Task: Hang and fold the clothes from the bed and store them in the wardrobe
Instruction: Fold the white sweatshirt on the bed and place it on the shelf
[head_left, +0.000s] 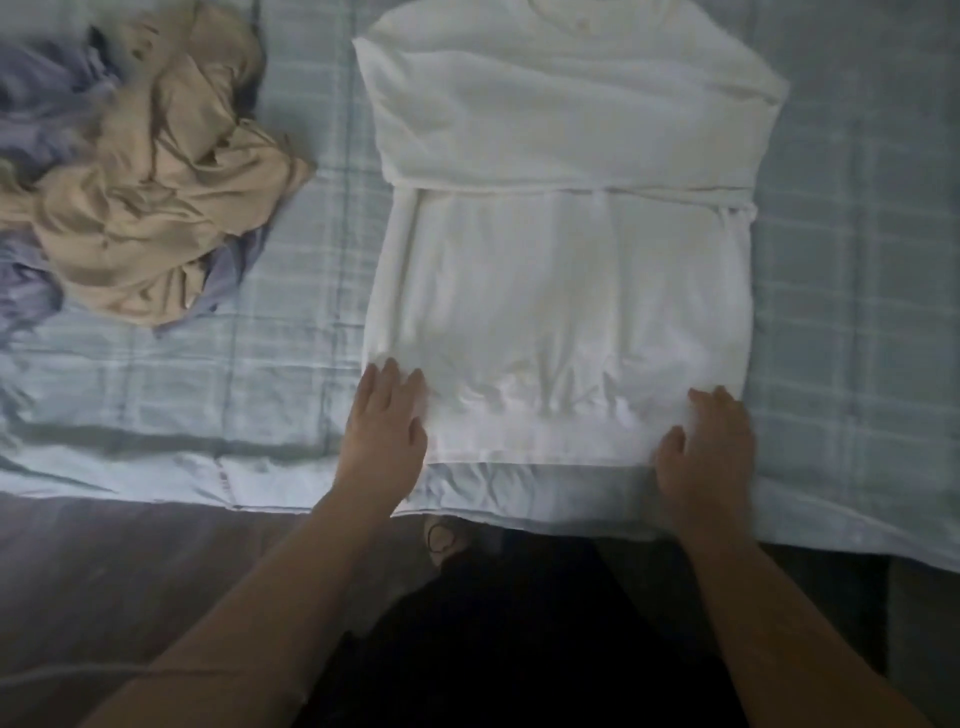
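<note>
**Both hands on the hem of the white shirt**

The white cotton shirt (566, 270), sides folded inward, lies flat on the pale blue-green checked bedcover (280, 374), its hem towards the person. The left hand (387, 431) rests on the near left corner of the hem and the right hand (706, 447) on the near right corner, fingers fairly straight on the fabric. Well to the left lies a crumpled beige garment (156, 182) atop a lavender one (36, 104).

Pale blue plaid bed (291, 312); dark wood floor (130, 561); dim light
</note>
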